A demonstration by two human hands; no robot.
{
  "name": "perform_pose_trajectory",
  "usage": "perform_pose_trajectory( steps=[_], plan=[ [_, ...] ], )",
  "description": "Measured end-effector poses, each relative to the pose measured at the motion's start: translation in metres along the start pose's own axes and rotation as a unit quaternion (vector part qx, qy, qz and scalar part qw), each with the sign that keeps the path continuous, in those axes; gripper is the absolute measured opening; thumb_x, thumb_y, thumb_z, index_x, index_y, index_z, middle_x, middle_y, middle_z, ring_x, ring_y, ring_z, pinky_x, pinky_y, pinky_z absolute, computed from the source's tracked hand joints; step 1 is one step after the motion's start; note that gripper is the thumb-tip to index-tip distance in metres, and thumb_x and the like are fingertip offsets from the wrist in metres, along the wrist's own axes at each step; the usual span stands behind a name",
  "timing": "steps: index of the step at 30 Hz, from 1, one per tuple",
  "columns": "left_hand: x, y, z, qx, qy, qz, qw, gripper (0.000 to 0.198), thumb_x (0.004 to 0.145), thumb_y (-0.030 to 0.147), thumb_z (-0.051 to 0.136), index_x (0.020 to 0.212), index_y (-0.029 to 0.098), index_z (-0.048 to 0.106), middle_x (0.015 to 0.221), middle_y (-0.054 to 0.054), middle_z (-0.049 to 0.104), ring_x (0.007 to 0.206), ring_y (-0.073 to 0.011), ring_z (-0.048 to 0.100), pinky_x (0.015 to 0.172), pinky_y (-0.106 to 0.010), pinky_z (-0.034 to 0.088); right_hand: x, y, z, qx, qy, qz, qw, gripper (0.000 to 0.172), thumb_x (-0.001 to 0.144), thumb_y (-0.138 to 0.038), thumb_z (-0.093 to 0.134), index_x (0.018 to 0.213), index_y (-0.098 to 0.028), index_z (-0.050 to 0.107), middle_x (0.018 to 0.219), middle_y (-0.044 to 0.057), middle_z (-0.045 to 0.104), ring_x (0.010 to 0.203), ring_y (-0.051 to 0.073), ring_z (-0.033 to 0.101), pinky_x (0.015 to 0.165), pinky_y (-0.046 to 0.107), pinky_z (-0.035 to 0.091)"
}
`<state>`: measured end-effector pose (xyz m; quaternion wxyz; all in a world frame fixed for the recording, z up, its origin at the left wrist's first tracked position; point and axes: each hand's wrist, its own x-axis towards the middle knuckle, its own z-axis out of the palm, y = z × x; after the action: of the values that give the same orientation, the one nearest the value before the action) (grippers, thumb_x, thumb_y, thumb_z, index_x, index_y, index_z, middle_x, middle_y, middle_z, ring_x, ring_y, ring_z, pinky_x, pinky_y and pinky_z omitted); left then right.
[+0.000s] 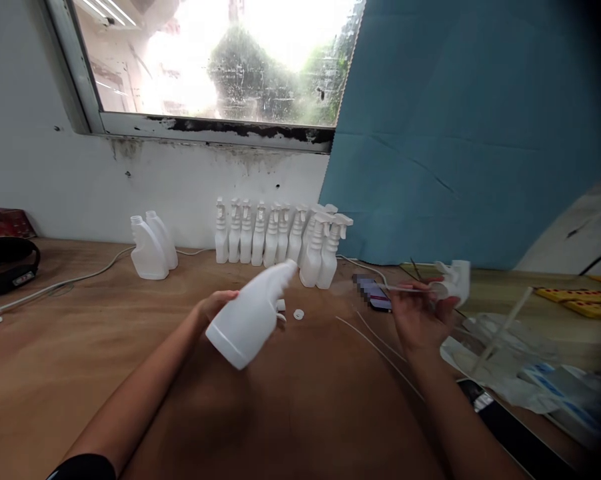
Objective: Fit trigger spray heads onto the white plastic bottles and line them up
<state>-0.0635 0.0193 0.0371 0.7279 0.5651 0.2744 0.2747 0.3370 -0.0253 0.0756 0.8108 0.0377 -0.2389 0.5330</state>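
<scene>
My left hand [214, 305] grips a white plastic bottle [250, 315], tilted with its open neck pointing up and to the right, above the wooden table [80, 360]. My right hand [418, 313] is closed on a white trigger sprayer head [453, 281] whose thin dip tube sticks out to the left. A small white ring [298, 314] and a small white part [280, 305] lie on the table between the hands. Two thin white tubes [375, 343] lie near my right wrist.
A row of several assembled spray bottles [280, 237] stands against the wall, with two uncapped bottles [153, 248] to the left. A white cable [55, 285] crosses the left side. Plastic bags [520, 360], a phone [515, 433] and yellow strips [575, 300] lie on the right.
</scene>
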Motion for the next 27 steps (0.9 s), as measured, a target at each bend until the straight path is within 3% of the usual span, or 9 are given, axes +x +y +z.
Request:
perform_pose_trajectory(
  steps=[2,5,8,10,11,13,17,24,27],
  plan=[
    [-0.005,0.012,-0.026,0.023,0.026,0.016,0.999,0.076,0.063,0.062,0.062,0.115,0.007,0.055,0.102,-0.018,0.067,0.097,-0.0355,0.062,0.084,-0.047,0.048,0.001,0.001,-0.005,-0.001,0.014,0.014,1.000,0.032,0.077,-0.028,0.071,0.104,-0.019,0.057,0.064,-0.009,0.051,0.063,0.008,0.055,0.071,0.028,0.048],
    [-0.003,0.019,-0.054,0.145,0.227,0.096,0.958,0.076,0.063,0.054,0.070,0.125,0.016,0.045,0.119,-0.014,0.058,0.108,-0.0316,0.057,0.089,-0.042,0.048,-0.001,0.007,-0.009,-0.030,0.018,0.060,0.998,0.031,0.079,-0.029,0.067,0.105,-0.018,0.056,0.064,-0.008,0.050,0.059,0.008,0.052,0.069,0.029,0.047],
    [0.003,0.014,-0.074,0.316,0.472,0.166,0.806,0.090,0.055,0.046,0.080,0.130,0.021,0.037,0.128,-0.013,0.048,0.116,-0.0315,0.050,0.091,-0.042,0.047,-0.005,0.016,-0.009,-0.068,0.007,0.103,0.992,0.026,0.081,-0.031,0.063,0.103,-0.020,0.057,0.065,-0.006,0.047,0.059,0.009,0.048,0.062,0.027,0.046],
    [0.006,0.006,-0.083,0.382,0.563,0.181,0.710,0.094,0.051,0.046,0.082,0.129,0.022,0.036,0.129,-0.012,0.045,0.119,-0.0311,0.047,0.096,-0.044,0.044,-0.008,0.021,-0.009,-0.100,0.005,0.138,0.985,0.022,0.081,-0.033,0.061,0.100,-0.021,0.058,0.066,-0.004,0.045,0.058,0.011,0.046,0.057,0.027,0.044],
    [0.006,0.001,-0.086,0.397,0.589,0.178,0.681,0.093,0.052,0.047,0.081,0.129,0.023,0.035,0.129,-0.012,0.044,0.120,-0.0308,0.047,0.098,-0.045,0.042,-0.009,0.023,-0.009,-0.114,0.004,0.157,0.981,0.022,0.081,-0.033,0.060,0.099,-0.021,0.058,0.066,-0.003,0.043,0.058,0.011,0.045,0.055,0.027,0.043],
    [0.006,-0.007,-0.090,0.404,0.627,0.151,0.649,0.095,0.053,0.051,0.080,0.131,0.023,0.033,0.131,-0.012,0.042,0.120,-0.0313,0.047,0.100,-0.047,0.041,-0.010,0.027,-0.011,-0.139,0.005,0.198,0.970,0.021,0.081,-0.033,0.058,0.098,-0.021,0.058,0.065,-0.003,0.040,0.057,0.012,0.041,0.051,0.027,0.040],
    [0.002,-0.018,-0.091,0.396,0.664,0.111,0.624,0.103,0.058,0.059,0.074,0.138,0.019,0.023,0.136,-0.018,0.035,0.124,-0.0359,0.042,0.101,-0.051,0.039,-0.013,0.033,-0.018,-0.188,0.005,0.279,0.942,0.020,0.082,-0.032,0.054,0.095,-0.018,0.059,0.065,-0.003,0.032,0.051,0.011,0.032,0.044,0.025,0.035],
    [0.000,-0.021,-0.089,0.423,0.640,0.099,0.634,0.099,0.063,0.049,0.072,0.141,0.014,0.021,0.139,-0.020,0.032,0.129,-0.0366,0.037,0.105,-0.050,0.036,-0.022,0.048,-0.028,-0.204,0.018,0.346,0.916,0.018,0.082,-0.028,0.052,0.094,-0.017,0.060,0.067,-0.002,0.032,0.052,0.011,0.030,0.043,0.025,0.032],
    [0.000,-0.022,-0.093,0.420,0.655,0.116,0.618,0.097,0.060,0.047,0.074,0.137,0.014,0.027,0.136,-0.019,0.035,0.127,-0.0349,0.040,0.106,-0.046,0.035,-0.025,0.053,-0.031,-0.192,0.026,0.356,0.914,0.019,0.081,-0.027,0.053,0.095,-0.016,0.060,0.067,-0.002,0.034,0.053,0.011,0.033,0.044,0.024,0.033]
  ],
)
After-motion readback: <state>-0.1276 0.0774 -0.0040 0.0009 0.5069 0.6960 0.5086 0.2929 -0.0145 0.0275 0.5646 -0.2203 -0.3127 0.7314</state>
